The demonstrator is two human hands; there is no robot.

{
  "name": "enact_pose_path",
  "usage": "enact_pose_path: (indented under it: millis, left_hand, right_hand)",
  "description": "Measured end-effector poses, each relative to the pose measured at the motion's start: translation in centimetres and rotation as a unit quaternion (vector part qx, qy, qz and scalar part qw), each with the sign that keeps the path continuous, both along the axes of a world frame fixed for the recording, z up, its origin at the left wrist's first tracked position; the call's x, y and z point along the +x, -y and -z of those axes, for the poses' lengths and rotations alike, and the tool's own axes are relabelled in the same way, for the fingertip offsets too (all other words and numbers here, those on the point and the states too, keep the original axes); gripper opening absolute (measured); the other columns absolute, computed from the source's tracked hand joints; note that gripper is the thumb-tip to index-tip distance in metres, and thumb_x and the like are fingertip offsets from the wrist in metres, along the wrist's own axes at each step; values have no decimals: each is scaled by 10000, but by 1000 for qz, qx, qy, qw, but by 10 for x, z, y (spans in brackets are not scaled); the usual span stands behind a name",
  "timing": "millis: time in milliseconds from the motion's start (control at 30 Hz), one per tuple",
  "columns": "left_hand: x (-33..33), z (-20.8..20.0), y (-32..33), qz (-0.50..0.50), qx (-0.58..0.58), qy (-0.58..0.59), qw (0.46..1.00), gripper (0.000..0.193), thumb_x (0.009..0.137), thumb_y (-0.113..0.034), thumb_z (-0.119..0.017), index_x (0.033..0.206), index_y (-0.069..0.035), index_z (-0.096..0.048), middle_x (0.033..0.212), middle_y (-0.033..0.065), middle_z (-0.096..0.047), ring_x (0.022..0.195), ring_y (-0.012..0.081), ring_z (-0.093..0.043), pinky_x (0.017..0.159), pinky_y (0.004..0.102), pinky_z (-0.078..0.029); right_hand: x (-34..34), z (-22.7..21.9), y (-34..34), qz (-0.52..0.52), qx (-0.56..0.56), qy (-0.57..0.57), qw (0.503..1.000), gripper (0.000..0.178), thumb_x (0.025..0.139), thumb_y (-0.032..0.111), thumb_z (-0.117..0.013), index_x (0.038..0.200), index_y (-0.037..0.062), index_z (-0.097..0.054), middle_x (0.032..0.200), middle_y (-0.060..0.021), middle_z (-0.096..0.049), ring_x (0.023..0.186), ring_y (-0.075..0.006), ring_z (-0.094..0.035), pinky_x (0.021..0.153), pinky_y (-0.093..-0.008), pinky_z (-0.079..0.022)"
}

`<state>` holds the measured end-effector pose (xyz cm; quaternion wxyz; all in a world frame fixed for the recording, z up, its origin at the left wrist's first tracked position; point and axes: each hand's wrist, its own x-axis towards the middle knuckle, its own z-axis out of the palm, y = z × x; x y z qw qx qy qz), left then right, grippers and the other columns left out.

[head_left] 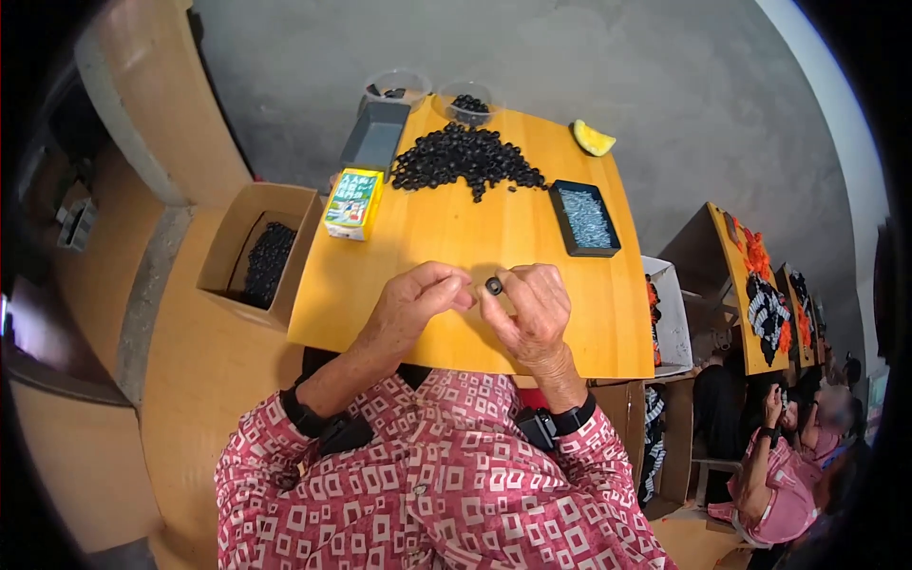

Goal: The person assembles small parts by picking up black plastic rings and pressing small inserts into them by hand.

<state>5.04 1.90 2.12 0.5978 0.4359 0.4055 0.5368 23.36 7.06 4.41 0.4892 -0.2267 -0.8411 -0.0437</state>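
Over the near middle of the wooden table, my right hand [535, 312] pinches a small round black part [493, 285] with a hole in its middle, between thumb and forefinger. Just to its left, my left hand [418, 299] is closed, thumb against fingers; whatever it may hold is too small or hidden to make out. The two hands are a little apart. Beyond them lies a loose pile of similar black parts [465, 157]. A black tray [582, 251] of thin silvery metal pieces, perhaps pins or screws, sits to the right of the pile.
At the back left stand a grey tray [375, 138], a yellow-green box [353, 203] and two clear bowls. A yellow wedge [594, 139] lies back right. A cardboard box [256, 242] of black parts is left of the table, a white box [673, 318] right. Other people sit further right.
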Motion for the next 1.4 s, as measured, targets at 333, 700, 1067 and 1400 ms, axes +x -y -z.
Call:
enact_pose_path:
  millis: [333,700,1067,1400]
  left_hand:
    - [-11,-2,6,-21,103,46,993,220,908,-38,-646,1117,24,-617,946,31,-677,879,88,-621,808,228,-494]
    - [-224,4,-3,-467,81,-204,857,380,890,-119,-678,1235,27,-608,1149,124,-677,1086,169,-623,980,294,-473]
    - [-183,-17,29,-230,-30,-64,971,320,949,-210,-642,1217,-39,-611,1087,63,-695,1016,133,-647,948,286,-487]
    - [-79,-64,39,-37,33,-92,995,252,941,-142,-629,1145,2,-662,1029,105,-712,1012,201,-674,968,322,-491]
  right_hand:
    - [-15,3,11,-57,-11,82,995,358,747,44,-777,1079,-18,-658,892,-127,-656,801,-283,-637,703,-373,-489]
    - [-14,15,8,-46,-33,125,991,352,768,-55,-702,1115,-22,-656,860,-158,-616,798,-304,-611,715,-394,-489]
    - [-10,20,3,-22,-45,140,989,201,763,22,-709,957,-13,-674,838,-133,-617,771,-293,-614,703,-378,-489]
    - [7,25,-8,22,-99,174,979,109,823,88,-700,894,20,-653,856,-122,-617,784,-307,-609,741,-399,-497]
